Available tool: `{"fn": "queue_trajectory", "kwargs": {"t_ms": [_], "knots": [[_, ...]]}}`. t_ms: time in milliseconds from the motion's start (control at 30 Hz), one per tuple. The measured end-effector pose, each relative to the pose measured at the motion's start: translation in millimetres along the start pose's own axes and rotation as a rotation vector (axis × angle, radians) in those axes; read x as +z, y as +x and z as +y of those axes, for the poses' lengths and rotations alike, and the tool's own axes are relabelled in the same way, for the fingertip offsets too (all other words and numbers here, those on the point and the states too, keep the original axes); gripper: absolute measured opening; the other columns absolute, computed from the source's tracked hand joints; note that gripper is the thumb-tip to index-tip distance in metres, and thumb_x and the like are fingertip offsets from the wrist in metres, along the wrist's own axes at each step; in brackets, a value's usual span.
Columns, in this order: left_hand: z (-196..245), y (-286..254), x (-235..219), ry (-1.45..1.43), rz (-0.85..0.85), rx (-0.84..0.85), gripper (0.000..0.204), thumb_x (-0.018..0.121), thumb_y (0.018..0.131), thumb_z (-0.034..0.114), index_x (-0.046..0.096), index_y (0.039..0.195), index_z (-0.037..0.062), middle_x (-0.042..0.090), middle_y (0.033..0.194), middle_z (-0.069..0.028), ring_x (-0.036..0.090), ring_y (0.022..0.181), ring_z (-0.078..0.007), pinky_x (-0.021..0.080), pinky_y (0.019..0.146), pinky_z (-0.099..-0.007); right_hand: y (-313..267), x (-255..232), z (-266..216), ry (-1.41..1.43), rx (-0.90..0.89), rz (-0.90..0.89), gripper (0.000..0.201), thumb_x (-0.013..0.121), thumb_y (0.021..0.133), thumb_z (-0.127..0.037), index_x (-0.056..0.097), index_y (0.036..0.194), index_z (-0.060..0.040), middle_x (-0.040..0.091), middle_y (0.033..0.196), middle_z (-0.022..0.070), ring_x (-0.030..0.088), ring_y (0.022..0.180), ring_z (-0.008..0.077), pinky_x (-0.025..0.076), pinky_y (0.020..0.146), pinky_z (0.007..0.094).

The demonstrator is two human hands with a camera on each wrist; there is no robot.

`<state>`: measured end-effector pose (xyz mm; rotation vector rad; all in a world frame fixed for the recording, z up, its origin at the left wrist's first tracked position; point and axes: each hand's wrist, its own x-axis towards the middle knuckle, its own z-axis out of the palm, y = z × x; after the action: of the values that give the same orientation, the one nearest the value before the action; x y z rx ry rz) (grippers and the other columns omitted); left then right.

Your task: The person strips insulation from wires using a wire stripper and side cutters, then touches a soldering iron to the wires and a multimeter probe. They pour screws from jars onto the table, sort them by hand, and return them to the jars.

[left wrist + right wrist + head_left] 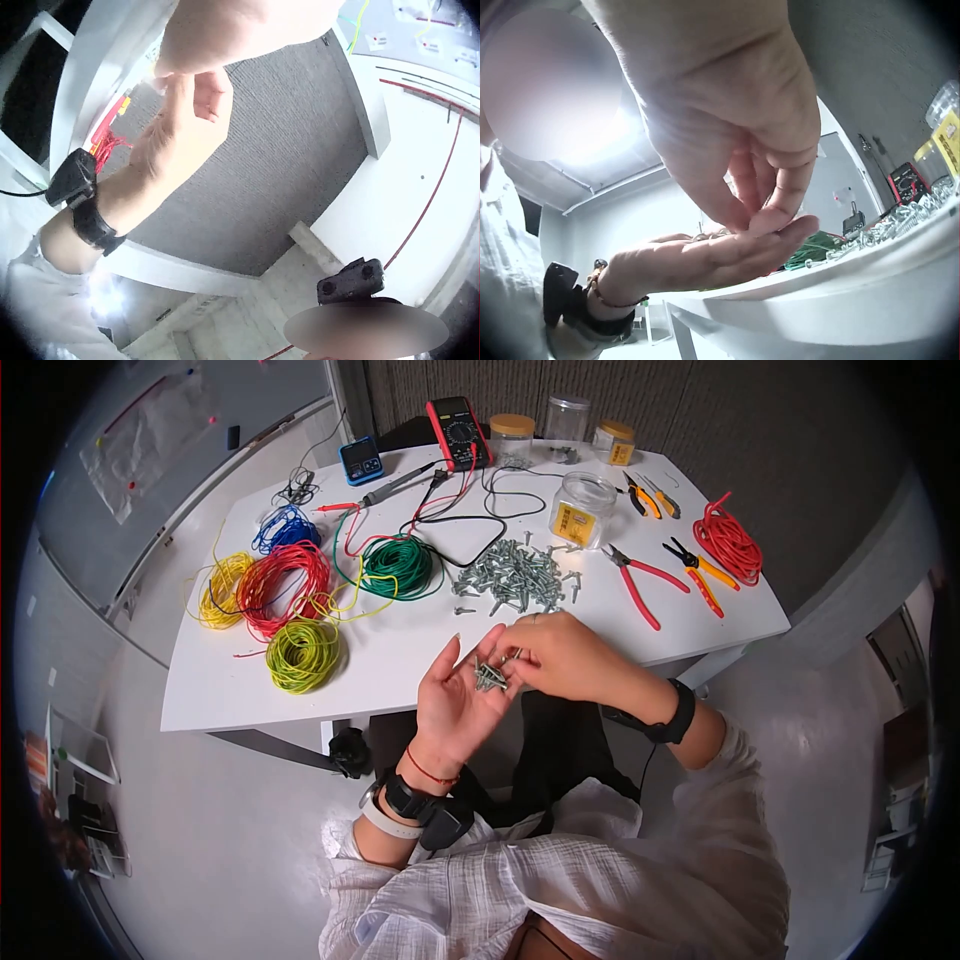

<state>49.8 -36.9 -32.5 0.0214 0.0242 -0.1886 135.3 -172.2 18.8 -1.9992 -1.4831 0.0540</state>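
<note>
Palm up at the table's front edge, the left hand [452,705] carries a small heap of silvery screws [489,677] near its fingers, which are extended. Over that heap the right hand [565,655] bends down, its thumb and fingertips pinching at a screw, mostly hidden by the fingers. The right wrist view has the right hand [727,120] above the flat left hand [697,262], fingertips together at the palm. In the left wrist view, part of the left hand [247,34] covers the top, with the right hand [176,135] below it.
Beyond the hands lies a large pile of screws [515,575], near an uncapped clear jar [582,510]. Wire coils [303,657] fill the table's left side. Pliers [640,585], wire tools and red wire [727,538] lie right; a multimeter [460,435] and lidded jars stand behind.
</note>
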Motion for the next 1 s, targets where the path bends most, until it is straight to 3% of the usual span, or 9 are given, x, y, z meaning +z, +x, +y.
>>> {"fn": "queue_trajectory", "kwargs": {"t_ms": [167, 267, 333, 367, 400, 467, 500, 700, 1000], "knots": [[13, 9, 15, 0.333, 0.171, -0.005, 0.026, 0.04, 0.091, 0.017, 0.048, 0.108, -0.002, 0.055, 0.1, -0.0138, 0.055, 0.092, -0.0231, 0.045, 0.085, -0.0313, 2, -2, 39, 0.431, 0.249, 0.171, 0.009, 0.06, 0.075, 0.0, 0.056, 0.082, 0.0, 0.057, 0.077, 0.0027, 0.054, 0.062, 0.008, 0.045, 0.057, 0.0205], [31, 24, 20, 0.677, 0.313, -0.054, 0.019, 0.043, 0.089, 0.011, 0.051, 0.102, 0.0, 0.056, 0.092, -0.0086, 0.057, 0.081, -0.0179, 0.049, 0.07, -0.0277, 1, -21, 44, 0.706, 0.463, 0.199, 0.013, 0.06, 0.075, 0.001, 0.054, 0.086, 0.0008, 0.057, 0.077, 0.0041, 0.054, 0.061, 0.0086, 0.044, 0.057, 0.0203], [47, 39, 27, 1.188, 0.174, -0.201, 0.018, 0.042, 0.09, 0.012, 0.053, 0.101, 0.0017, 0.055, 0.085, -0.0038, 0.056, 0.072, -0.0142, 0.048, 0.062, -0.0291, -4, -24, 55, 0.781, 0.457, 0.19, 0.014, 0.06, 0.075, 0.0, 0.053, 0.087, 0.0002, 0.056, 0.074, 0.0036, 0.053, 0.06, 0.0076, 0.042, 0.054, 0.0189], [50, 49, 35, 1.668, 0.152, -0.199, 0.016, 0.045, 0.087, 0.01, 0.054, 0.099, 0.0047, 0.055, 0.08, -0.006, 0.058, 0.072, -0.0198, 0.047, 0.059, -0.0342, -6, -25, 59, 0.798, 0.512, 0.153, 0.013, 0.06, 0.075, -0.001, 0.053, 0.086, -0.0008, 0.056, 0.073, 0.0031, 0.053, 0.059, 0.0074, 0.04, 0.053, 0.0185], [53, 55, 31, 1.672, 0.155, -0.197, 0.016, 0.045, 0.087, 0.01, 0.054, 0.099, 0.0047, 0.055, 0.08, -0.006, 0.058, 0.072, -0.0198, 0.047, 0.059, -0.0342, -7, -25, 61, 0.815, 0.566, 0.115, 0.012, 0.06, 0.075, -0.002, 0.052, 0.085, -0.0018, 0.056, 0.071, 0.0027, 0.052, 0.058, 0.0072, 0.039, 0.052, 0.0181], [61, 68, 16, 2.719, -0.201, 0.512, 0.016, 0.047, 0.082, 0.006, 0.053, 0.096, 0.001, 0.053, 0.076, -0.0117, 0.057, 0.068, -0.029, 0.046, 0.061, -0.0387, -9, -24, 61, 0.824, 0.562, 0.114, 0.012, 0.059, 0.076, -0.002, 0.052, 0.085, -0.0024, 0.056, 0.07, 0.0022, 0.052, 0.057, 0.0069, 0.038, 0.051, 0.0179], [57, 70, 22, 2.867, -0.212, 0.571, 0.017, 0.048, 0.078, 0.004, 0.053, 0.094, -0.001, 0.053, 0.078, -0.0175, 0.055, 0.071, -0.0364, 0.046, 0.065, -0.0416, -10, -24, 62, 0.831, 0.564, 0.113, 0.012, 0.059, 0.076, -0.003, 0.051, 0.085, -0.0031, 0.055, 0.069, 0.0017, 0.051, 0.056, 0.0067, 0.037, 0.05, 0.0178], [66, 90, 15, 2.868, -0.406, 0.567, 0.019, 0.053, 0.076, 0.005, 0.054, 0.094, 0.0007, 0.052, 0.093, -0.0165, 0.055, 0.082, -0.0327, 0.045, 0.074, -0.0379, -14, -19, 69, 0.868, 0.5, 0.186, 0.012, 0.058, 0.077, -0.002, 0.05, 0.086, -0.0025, 0.054, 0.069, 0.0021, 0.049, 0.055, 0.0066, 0.038, 0.051, 0.0183], [72, 84, 18, 2.729, -0.398, 0.518, 0.026, 0.059, 0.072, 0.004, 0.056, 0.098, 0.0049, 0.052, 0.1, -0.0129, 0.049, 0.096, -0.0309, 0.04, 0.086, -0.0372, -14, -12, 68, 0.833, 0.474, 0.277, 0.015, 0.057, 0.079, -0.004, 0.054, 0.093, 0.0022, 0.056, 0.073, 0.0038, 0.052, 0.058, 0.0073, 0.042, 0.053, 0.0193]]}}
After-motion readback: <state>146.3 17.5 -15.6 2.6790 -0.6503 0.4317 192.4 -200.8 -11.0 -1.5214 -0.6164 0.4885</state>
